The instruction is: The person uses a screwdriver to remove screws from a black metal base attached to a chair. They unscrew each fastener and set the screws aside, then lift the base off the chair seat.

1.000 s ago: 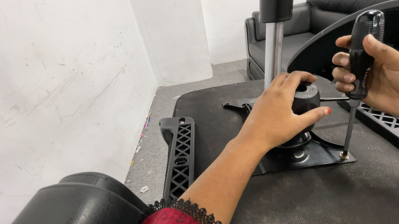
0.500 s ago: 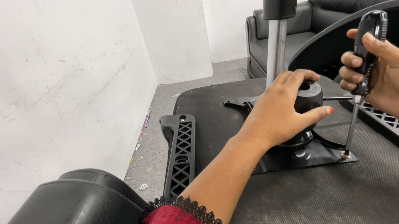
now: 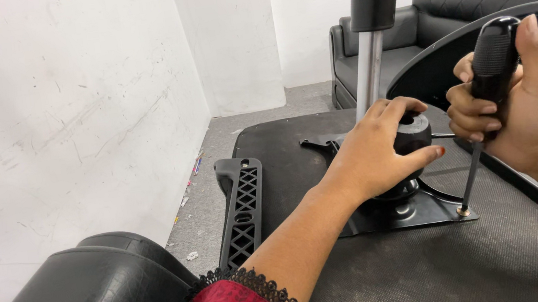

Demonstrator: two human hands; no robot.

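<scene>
- Head view: the right hand [image 3: 526,103] is closing its grip around the black handle of a screwdriver [image 3: 484,102], fingers wrapped on the near side and thumb lying up along the far side.
- The screwdriver's thin shaft is slanting down to a screw [image 3: 462,213] at the near right corner of the black metal mounting plate [image 3: 422,210], which is lying on the dark underside of the chair seat [image 3: 449,259].
- The left hand [image 3: 380,150] is pressing down, its grip cupped over the round black hub [image 3: 413,133] at the foot of the gas lift column [image 3: 370,27], thumb touching the hub's front.
- Judged from this, the shaft is leaning rather than standing straight over the screw; bringing the handle more in line with the screw would likely be helping the tip stay seated.
- Steady downward pressure while turning, with the left hand pinning the hub so the plate is not shifting, looks like the sound way to work.
- A loose black lattice armrest [image 3: 242,206] is lying well apart to the left, beside the white wall [image 3: 72,128].
</scene>
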